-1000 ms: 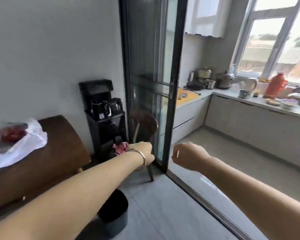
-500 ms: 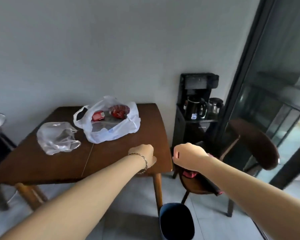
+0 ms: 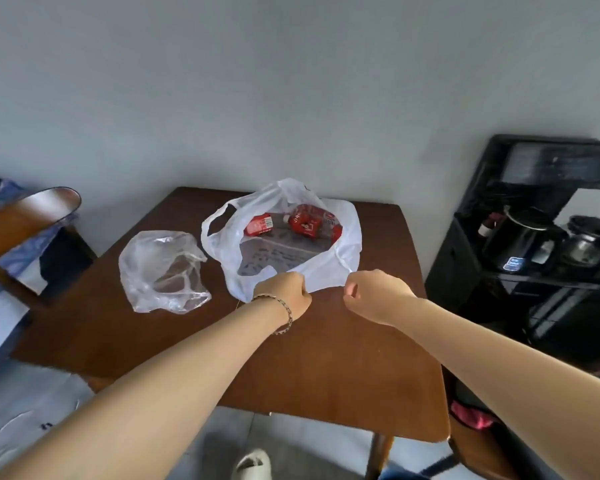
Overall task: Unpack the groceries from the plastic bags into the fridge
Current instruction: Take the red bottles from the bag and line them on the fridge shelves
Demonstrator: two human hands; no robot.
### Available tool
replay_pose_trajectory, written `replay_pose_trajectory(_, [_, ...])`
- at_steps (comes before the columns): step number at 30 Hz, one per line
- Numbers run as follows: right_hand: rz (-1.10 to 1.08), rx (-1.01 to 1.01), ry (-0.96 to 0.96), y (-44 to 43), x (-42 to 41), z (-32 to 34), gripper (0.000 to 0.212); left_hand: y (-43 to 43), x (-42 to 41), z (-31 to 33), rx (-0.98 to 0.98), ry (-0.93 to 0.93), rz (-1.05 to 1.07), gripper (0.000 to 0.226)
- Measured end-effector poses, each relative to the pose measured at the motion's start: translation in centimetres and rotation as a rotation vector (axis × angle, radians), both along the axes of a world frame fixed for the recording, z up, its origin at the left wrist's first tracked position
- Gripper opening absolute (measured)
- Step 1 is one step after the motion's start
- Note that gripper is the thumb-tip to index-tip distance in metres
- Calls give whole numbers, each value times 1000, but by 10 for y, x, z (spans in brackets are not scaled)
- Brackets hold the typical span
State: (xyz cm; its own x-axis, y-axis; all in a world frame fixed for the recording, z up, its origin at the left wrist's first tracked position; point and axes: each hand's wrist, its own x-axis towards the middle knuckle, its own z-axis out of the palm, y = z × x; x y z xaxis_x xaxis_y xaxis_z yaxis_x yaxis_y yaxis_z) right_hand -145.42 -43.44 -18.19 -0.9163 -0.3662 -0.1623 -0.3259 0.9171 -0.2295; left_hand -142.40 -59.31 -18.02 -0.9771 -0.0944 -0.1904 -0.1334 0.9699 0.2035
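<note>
Both hands were found curled up at the near rim of the white plastic bag (image 3: 349,239), left hand (image 3: 283,294) and right hand (image 3: 374,295) side by side with a short stretch of rim between them. Whether any film was actually pinched couldn't be told, since the fingertips were tucked away behind the knuckles. The bag was sat open on the wooden table (image 3: 326,362), just beyond the knuckles, with its mouth sagging towards the hands.

Handling-wise it's thin, floppy, slippery film with nothing stiff about it. It'd probably be best taken by a loop handle (one was seen standing up beyond and left of the grip) or with the rim bunched up.

Glossy red packets (image 3: 307,221) were lying deep inside, past the grip, on top of a flat pale pack (image 3: 278,254) with dark print. The red ones looked soft-sided and light, so one hand each should be plenty, closed round the middle. The flat pack was judged bendy and better slid out from underneath.

A crumpled clear bag (image 3: 163,271) was left of the left hand, well apart from it, looking empty. No fridge was in shot.
</note>
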Motion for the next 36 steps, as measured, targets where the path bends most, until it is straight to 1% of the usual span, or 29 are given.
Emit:
replay_pose_trajectory(5, [-24, 77, 7, -52, -81, -31, 26, -52, -88, -36, 43, -23, -45, 25])
replay_pose_trajectory(7, [-80, 14, 23, -76, -113, -36, 24, -80, -127, -46, 30, -7, -97, 24])
replay_pose_trajectory(9, [-155, -80, 48, -101, -152, -45, 22, -113, -178, -59, -31, 60, -158, 24])
replay_pose_trajectory(10, [-174, -115, 56, -107, -159, -48, 22, -123, -190, -62, -76, 110, -182, 24])
replay_pose_trajectory(11, [-174, -130, 100, -110, -162, -52, 21, -132, -198, -64, -128, 152, -200, 25])
replay_pose_trajectory(12, [-176, -146, 182, -115, -171, -59, 18, -142, -212, -68, -159, 177, -215, 26])
replay_pose_trajectory(13, [-167, -144, 287, -119, -180, -64, 16, -151, -224, -71, -197, 185, -227, 28])
replay_pose_trajectory(14, [-146, -122, 354, -124, -193, -70, 17, -162, -239, -76, -239, 171, -230, 30])
replay_pose_trajectory(15, [-115, -62, 423, -129, -208, -75, 25, -172, -253, -79, -284, 149, -223, 31])
replay_pose_trajectory(17, [-10, 88, 485, -137, -246, -83, 41, -188, -283, -86, -352, 80, -225, 29])
replay_pose_trajectory(19, [151, 243, 451, -149, -289, -91, 54, -199, -309, -97, -381, -6, -209, 32])
replay_pose_trajectory(20, [235, 355, 430, -156, -307, -97, 56, -204, -318, -104, -391, -48, -193, 37])
replay_pose_trajectory(22, [353, 509, 440, -167, -341, -102, 50, -213, -337, -119, -417, -103, -168, 47])
replay_pose_trajectory(23, [367, 554, 453, -168, -357, -104, 49, -217, -347, -123, -440, -112, -153, 50])
replay_pose_trajectory(25, [390, 634, 434, -160, -399, -113, 54, -229, -380, -133, -459, -111, -97, 57])
replay_pose_trajectory(26, [356, 679, 366, -155, -419, -117, 56, -235, -397, -138, -440, -121, -73, 61])
replay_pose_trajectory(28, [256, 753, 305, -149, -439, -113, 55, -244, -420, -139, -391, -145, -58, 71])
replay_pose_trajectory(29, [204, 759, 314, -151, -446, -119, 52, -248, -431, -142, -378, -155, -63, 74])
replay_pose_trajectory(30, [158, 706, 313, -156, -450, -129, 48, -251, -441, -145, -358, -155, -60, 77])
replay_pose_trajectory(31, [157, 572, 343, -162, -452, -140, 41, -255, -451, -150, -333, -153, -44, 79])
replay_pose_trajectory(32, [186, 446, 419, -167, -451, -149, 34, -258, -458, -152, -301, -156, -17, 79])
replay_pose_trajectory(33, [272, 311, 494, -171, -448, -160, 27, -260, -463, -155, -267, -166, 14, 77])
replay_pose_trajectory(34, [422, 219, 556, -175, -447, -173, 23, -263, -468, -164, -221, -192, 43, 74])
replay_pose_trajectory(35, [585, 201, 567, -179, -444, -178, 21, -265, -470, -169, -178, -215, 61, 71])
replay_pose_trajectory(36, [698, 221, 542, -182, -442, -183, 25, -266, -471, -175, -137, -251, 73, 69])
